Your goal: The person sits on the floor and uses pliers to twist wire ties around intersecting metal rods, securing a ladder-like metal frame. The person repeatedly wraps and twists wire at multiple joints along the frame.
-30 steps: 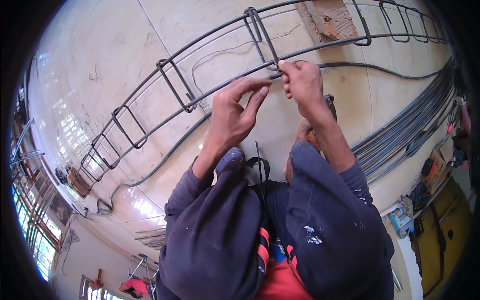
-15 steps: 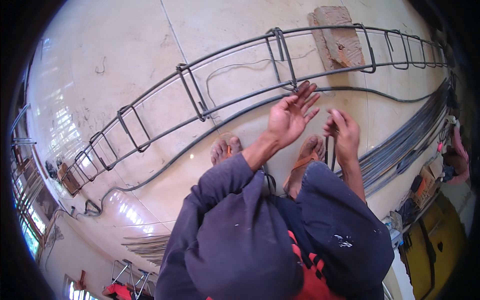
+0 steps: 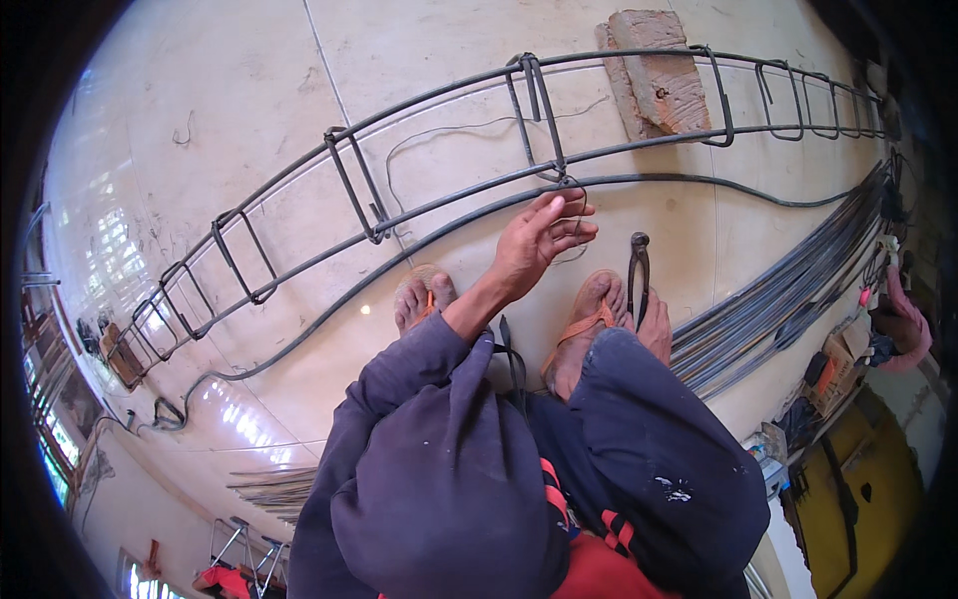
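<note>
Left hand (image 3: 534,245): my fingers (image 3: 571,229) are spreading loosely, half open, tips reaching toward the thin tie wire (image 3: 573,205) that is looping under the near bar of the rebar cage (image 3: 449,150). I am touching or nearly touching the loop; I cannot tell whether anything is actually pinched between the tips. The palm is facing down, so the hand is coming at the wire from my side of the joint.

Right hand (image 3: 654,324): it is hanging low by my right knee, closing around the handles of the pincers (image 3: 639,270). Only the back of the hand is showing, but the tool is standing up out of it, head pointing away from me, jaws looking shut. Held this way it is staying out of the left hand's path while remaining near the joint.

The wire is sitting where a stirrup (image 3: 534,110) is crossing the long bar, just beyond my fingertips; a longer tail of it is trailing left across the floor (image 3: 200,90).

Outward: my sandalled feet (image 3: 589,309) are planted just short of the cage, so I am bending over it. A brick (image 3: 659,70) is propping the far side of the cage off the tiles. A bundle of straight bars (image 3: 788,299) is lying to my right, well apart from the joint.
</note>
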Motion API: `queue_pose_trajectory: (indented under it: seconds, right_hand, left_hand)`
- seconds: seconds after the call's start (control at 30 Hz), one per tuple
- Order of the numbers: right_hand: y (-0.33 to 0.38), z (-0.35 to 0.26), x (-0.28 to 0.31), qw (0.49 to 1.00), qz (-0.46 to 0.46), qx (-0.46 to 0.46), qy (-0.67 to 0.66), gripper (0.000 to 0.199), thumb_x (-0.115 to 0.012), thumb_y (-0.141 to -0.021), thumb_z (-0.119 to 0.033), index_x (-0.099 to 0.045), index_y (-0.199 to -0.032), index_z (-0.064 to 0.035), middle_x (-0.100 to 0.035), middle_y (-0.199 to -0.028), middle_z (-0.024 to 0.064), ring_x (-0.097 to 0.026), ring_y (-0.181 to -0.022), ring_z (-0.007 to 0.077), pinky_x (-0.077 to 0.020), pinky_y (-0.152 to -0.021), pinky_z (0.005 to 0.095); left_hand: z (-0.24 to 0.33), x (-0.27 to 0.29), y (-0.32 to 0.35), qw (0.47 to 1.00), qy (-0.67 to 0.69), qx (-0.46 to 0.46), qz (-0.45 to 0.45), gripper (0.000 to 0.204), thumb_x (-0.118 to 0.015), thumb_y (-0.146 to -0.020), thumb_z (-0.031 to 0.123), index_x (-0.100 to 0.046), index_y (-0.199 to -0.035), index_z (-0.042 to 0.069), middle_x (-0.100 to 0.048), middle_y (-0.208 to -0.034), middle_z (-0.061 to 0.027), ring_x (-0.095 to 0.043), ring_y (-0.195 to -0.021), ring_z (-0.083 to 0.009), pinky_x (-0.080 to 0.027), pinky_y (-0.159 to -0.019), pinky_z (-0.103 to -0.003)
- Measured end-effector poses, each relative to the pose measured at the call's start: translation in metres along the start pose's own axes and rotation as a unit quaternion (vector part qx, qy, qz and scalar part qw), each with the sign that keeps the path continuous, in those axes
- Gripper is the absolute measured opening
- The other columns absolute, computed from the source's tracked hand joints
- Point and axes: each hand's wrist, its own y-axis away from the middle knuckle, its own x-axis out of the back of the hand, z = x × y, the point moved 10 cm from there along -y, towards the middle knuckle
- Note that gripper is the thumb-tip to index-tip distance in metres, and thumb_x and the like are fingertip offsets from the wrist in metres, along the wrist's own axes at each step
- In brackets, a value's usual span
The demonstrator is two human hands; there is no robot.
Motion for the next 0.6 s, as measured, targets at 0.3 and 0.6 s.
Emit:
queue_pose_trajectory:
  seconds: [0.3,0.6]
  right_hand:
    - [-0.01,0.033,0.025,0.956,-0.054,-0.155,-0.241,0.036,-0.059,-0.084,-0.009,-0.052,-0.117,0.0016,-0.057,-0.077,0.009,-0.058,-0.066,0.0191,-0.0471,-0.06,0.0323]
    - [-0.083,-0.082,0.119,0.984,0.05,0.144,-0.093,0.032,-0.056,-0.088,-0.005,-0.056,-0.12,-0.0018,-0.054,-0.076,0.0069,-0.054,-0.064,0.0146,-0.0449,-0.059,0.0299]
  left_hand:
    - [0.107,-0.066,0.079,0.471,-0.736,-0.47,0.125,0.027,-0.075,-0.081,0.024,-0.066,-0.102,0.009,-0.064,-0.087,-0.0059,-0.06,-0.079,-0.0227,-0.043,-0.076,-0.035]
    - [0.107,-0.052,0.035,0.319,-0.82,-0.442,0.173,0.044,-0.071,-0.076,0.053,-0.065,-0.097,0.014,-0.054,-0.07,0.0031,-0.052,-0.063,-0.0129,-0.036,-0.059,-0.03]
